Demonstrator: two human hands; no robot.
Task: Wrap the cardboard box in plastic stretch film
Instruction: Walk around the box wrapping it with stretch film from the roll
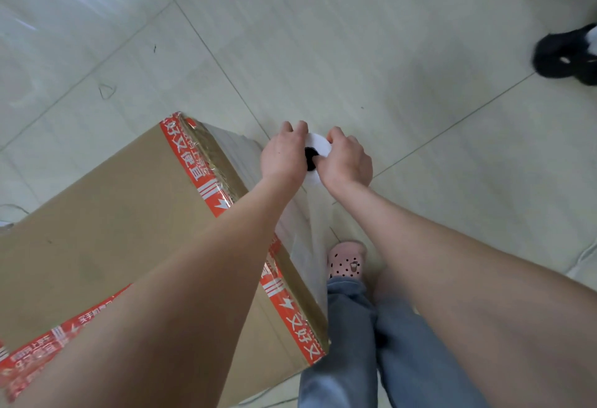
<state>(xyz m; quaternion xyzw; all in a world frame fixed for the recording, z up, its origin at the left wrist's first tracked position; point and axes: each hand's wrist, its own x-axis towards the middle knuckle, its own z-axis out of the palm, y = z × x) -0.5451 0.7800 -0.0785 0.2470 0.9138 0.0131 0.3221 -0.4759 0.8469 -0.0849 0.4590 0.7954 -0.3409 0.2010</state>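
A stretch film roll (318, 143) is held upright just beyond the cardboard box (113, 230), its top end gripped by the curled fingers of the left hand (284, 157) and the right hand (348, 163), one digit set at the dark core. Clear film (307, 233) is drawn along the box's red-taped side. The box is stood on the tiled floor (403, 52), beside a pink clog (345, 260).

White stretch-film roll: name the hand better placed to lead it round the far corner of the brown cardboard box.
Left, probably. The left hand grips the white stretch-film roll on the side nearer the brown cardboard box, its forearm over the box top; the right hand grips the outer side.
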